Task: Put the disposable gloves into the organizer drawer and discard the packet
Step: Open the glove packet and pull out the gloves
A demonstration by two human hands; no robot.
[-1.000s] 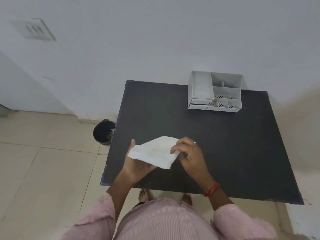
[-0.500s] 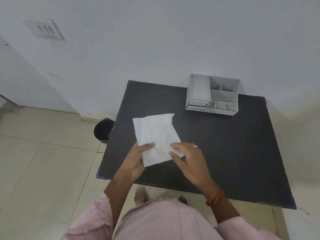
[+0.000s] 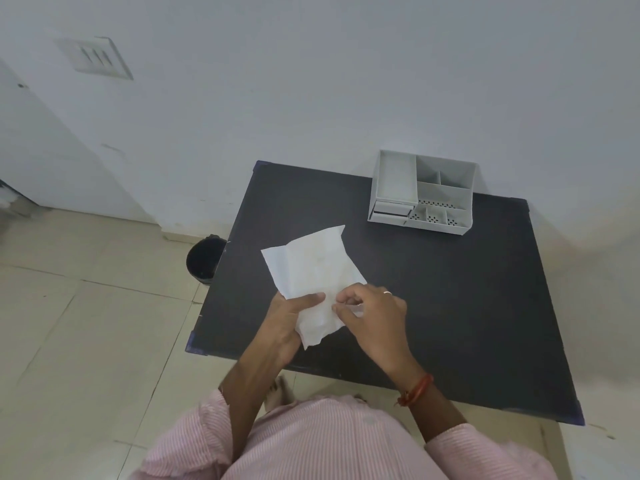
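Gripping white packet [image 3: 313, 271] above black table [image 3: 450, 306]: left hand [image 3: 287, 327], right hand [image 3: 372, 318] both; no print readable.

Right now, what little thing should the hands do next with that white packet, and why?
Probably tear or pull the packet open at its near end. The left hand grips its lower part and the right hand pinches the edge there. No gloves show outside it yet, and the organizer sits untouched at the far side of the table.
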